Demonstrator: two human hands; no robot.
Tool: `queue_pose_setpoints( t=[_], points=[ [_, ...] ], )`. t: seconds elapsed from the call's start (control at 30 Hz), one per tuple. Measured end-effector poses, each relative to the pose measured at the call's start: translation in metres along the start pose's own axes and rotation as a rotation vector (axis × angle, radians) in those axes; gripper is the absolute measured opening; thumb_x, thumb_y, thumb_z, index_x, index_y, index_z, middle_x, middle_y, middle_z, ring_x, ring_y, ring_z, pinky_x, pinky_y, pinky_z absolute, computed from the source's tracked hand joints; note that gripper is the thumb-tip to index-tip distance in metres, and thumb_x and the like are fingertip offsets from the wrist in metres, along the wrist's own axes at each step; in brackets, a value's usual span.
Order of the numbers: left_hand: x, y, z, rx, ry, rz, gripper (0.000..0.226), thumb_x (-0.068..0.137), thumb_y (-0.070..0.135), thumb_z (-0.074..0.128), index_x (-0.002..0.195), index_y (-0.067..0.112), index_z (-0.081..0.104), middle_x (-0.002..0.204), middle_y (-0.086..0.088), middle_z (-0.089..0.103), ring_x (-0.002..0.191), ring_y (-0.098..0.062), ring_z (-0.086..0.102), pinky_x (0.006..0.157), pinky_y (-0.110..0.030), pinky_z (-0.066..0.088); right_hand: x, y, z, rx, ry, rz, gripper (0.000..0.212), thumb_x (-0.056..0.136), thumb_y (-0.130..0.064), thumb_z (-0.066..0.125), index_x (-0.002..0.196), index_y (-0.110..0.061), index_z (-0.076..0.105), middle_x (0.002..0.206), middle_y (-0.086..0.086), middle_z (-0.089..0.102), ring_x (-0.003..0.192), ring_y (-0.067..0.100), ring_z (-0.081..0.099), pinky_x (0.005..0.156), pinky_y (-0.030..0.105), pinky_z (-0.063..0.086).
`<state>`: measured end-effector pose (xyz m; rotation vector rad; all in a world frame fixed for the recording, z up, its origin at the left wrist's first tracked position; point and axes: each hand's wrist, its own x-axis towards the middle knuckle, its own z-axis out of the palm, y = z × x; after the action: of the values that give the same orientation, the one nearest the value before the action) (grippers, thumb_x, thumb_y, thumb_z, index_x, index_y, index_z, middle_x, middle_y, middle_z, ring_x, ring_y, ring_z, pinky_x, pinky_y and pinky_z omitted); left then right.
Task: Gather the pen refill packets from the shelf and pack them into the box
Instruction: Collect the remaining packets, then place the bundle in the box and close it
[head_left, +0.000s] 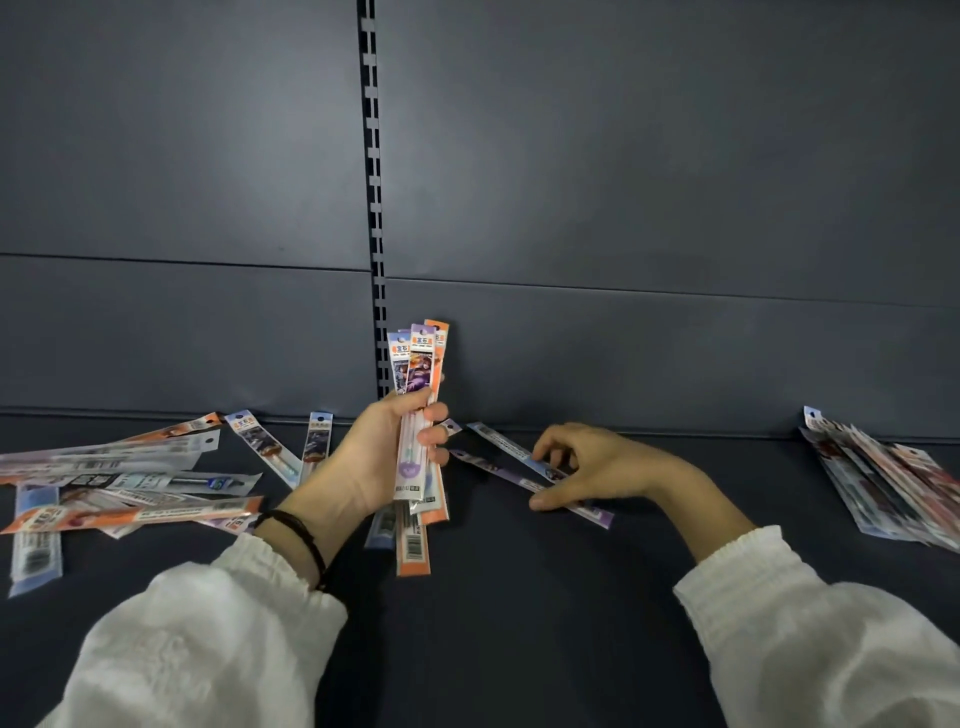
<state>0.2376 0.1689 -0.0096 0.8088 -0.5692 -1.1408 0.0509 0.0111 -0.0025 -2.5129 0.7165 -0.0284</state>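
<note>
Now left grip (374, 457) holds bundle (421, 358), right grip (587, 467) packet (597, 514).

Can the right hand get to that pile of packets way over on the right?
Probably yes. The right hand pinches the middle packets, and only bare shelf lies between it and the right pile, so nothing blocks the way.

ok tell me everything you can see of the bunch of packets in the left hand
The bunch of packets is several long, narrow clear plastic sleeves with orange, purple and pale blue printed headers and hang holes. It stands nearly upright, slightly fanned, before the back panel. The left hand grips its middle, fingers curled round the front.
</note>
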Motion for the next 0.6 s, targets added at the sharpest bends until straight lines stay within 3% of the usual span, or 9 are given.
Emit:
queue_pose_setpoints(
  t=[0.2, 0.33, 0.47, 0.6],
  points=[
    [0.004, -0.001, -0.005, -0.054, 0.092, 0.012, 0.015, 0.094, 0.015, 0.043, 0.103, 0.019, 0.054, 0.056, 0.004, 0.044, 0.038, -0.007, 0.035, 0.040, -0.018, 0.033, 0.009, 0.012, -0.002, 0.009, 0.188, 0.015, 0.024, 0.076, -0.021, 0.077, 0.099, -0.023, 0.070, 0.090, -0.007, 0.066, 0.074, 0.001, 0.060, 0.067, 0.015, 0.045],
    [0.005, -0.003, -0.006, -0.033, 0.104, 0.019, 0.012, 0.094, 0.018, 0.047, 0.103, 0.017, 0.055, 0.056, 0.004, 0.044, 0.039, -0.007, 0.036, 0.040, -0.018, 0.033, 0.015, 0.017, -0.002, 0.068, 0.386, 0.077, 0.009, 0.080, -0.018, 0.073, 0.089, -0.019, 0.073, 0.080, -0.003, 0.070, 0.072, 0.008, 0.065, 0.055, 0.006, 0.043],
    [0.003, -0.004, -0.004, 0.030, 0.156, 0.065, 0.015, 0.095, 0.022, 0.051, 0.104, 0.012, 0.059, 0.059, 0.003, 0.044, 0.040, -0.007, 0.039, 0.038, -0.019, 0.035, 0.012, 0.008, 0.000, 0.645, 0.455, 0.091, 0.007, 0.079, -0.010, 0.076, 0.084, -0.013, 0.072, 0.084, 0.008, 0.072, 0.064, 0.013, 0.064, 0.046, 0.021, 0.050],
    [0.000, -0.007, 0.002, 0.096, 0.213, 0.116, 0.010, 0.094, 0.019, 0.054, 0.098, 0.013, 0.062, 0.070, 0.000, 0.057, 0.055, -0.012, 0.051, 0.047, -0.023, 0.043, 0.006, -0.011, 0.005, 1.008, 0.339, 0.008, 0.009, 0.083, -0.007, 0.071, 0.092, -0.008, 0.072, 0.087, 0.011, 0.072, 0.064, 0.012, 0.066, 0.057, 0.025, 0.056]
  ],
)
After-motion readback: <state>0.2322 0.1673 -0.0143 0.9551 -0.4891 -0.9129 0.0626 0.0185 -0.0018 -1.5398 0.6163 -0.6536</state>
